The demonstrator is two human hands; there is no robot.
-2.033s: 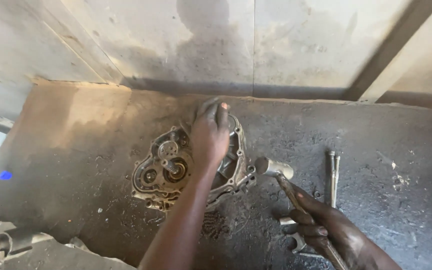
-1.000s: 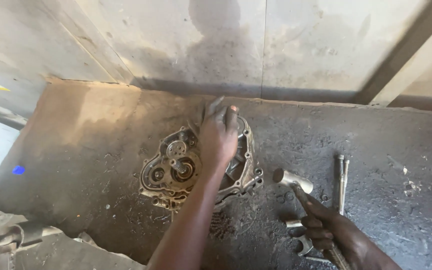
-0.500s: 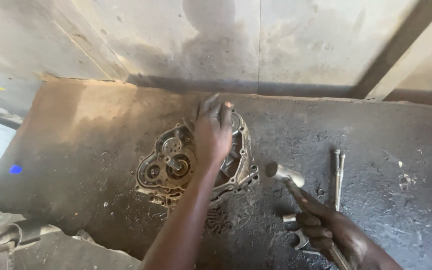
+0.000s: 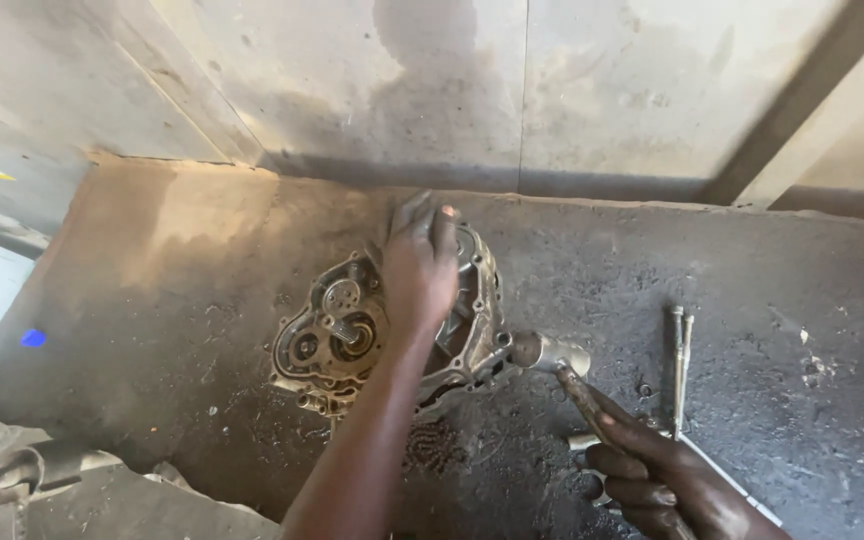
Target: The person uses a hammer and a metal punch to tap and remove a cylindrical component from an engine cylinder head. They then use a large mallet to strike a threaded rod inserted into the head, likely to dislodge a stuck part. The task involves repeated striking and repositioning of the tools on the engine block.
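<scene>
A grimy metal engine case (image 4: pixel 337 335) with gears and shafts inside lies flat on a dirty concrete floor (image 4: pixel 182 290). My left hand (image 4: pixel 420 265) presses down on its far right part, fingers spread over the casing. My right hand (image 4: pixel 657 480) grips the handle of a hammer, whose steel head (image 4: pixel 550 353) sits against the right edge of the case. A short chain (image 4: pixel 437 447) lies on the floor just in front of the case, partly hidden by my left forearm.
Two long thin metal rods (image 4: pixel 680 365) lie side by side to the right of the hammer. A small metal piece (image 4: pixel 582 441) sits near my right hand. A concrete wall (image 4: pixel 512 90) rises behind. A pipe-like metal part (image 4: pixel 27 470) shows at lower left.
The hammer head has shifted slightly back and forth beside the case's right edge. My left hand has stayed pressed on the case; the view has drifted a little.
</scene>
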